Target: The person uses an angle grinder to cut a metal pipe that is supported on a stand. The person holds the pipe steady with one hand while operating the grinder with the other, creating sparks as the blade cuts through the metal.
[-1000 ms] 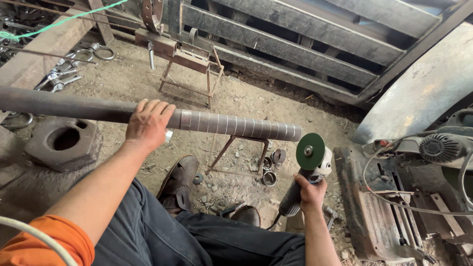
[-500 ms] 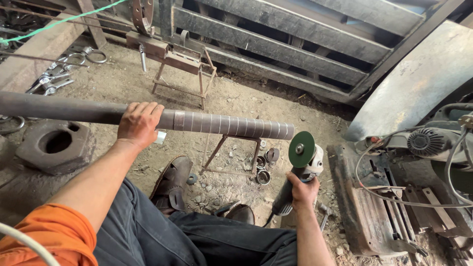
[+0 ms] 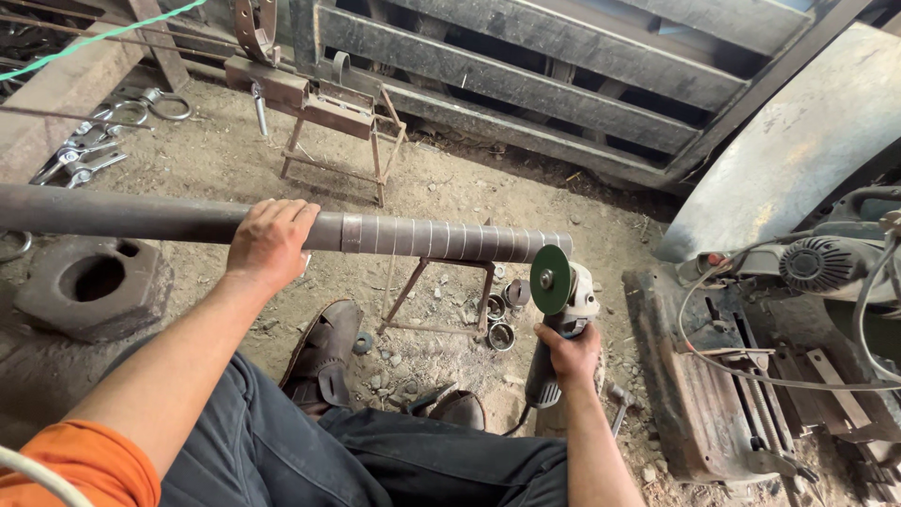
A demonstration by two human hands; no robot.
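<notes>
With the left hand (image 3: 270,242) clamped flat over the long steel pipe (image 3: 422,237) resting on its stand (image 3: 441,300), the right hand (image 3: 570,355), fisted round the angle grinder (image 3: 556,310), should keep the green disc (image 3: 549,280) square to the pipe's end

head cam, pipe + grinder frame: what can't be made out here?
- Pipe: its far end is cut off by the left edge of the head view.
- Left hand: palm hidden against the pipe.
- Grinder: handle covered by right hand; disc spin unreadable.
- Small rings: too small to identify.
</notes>
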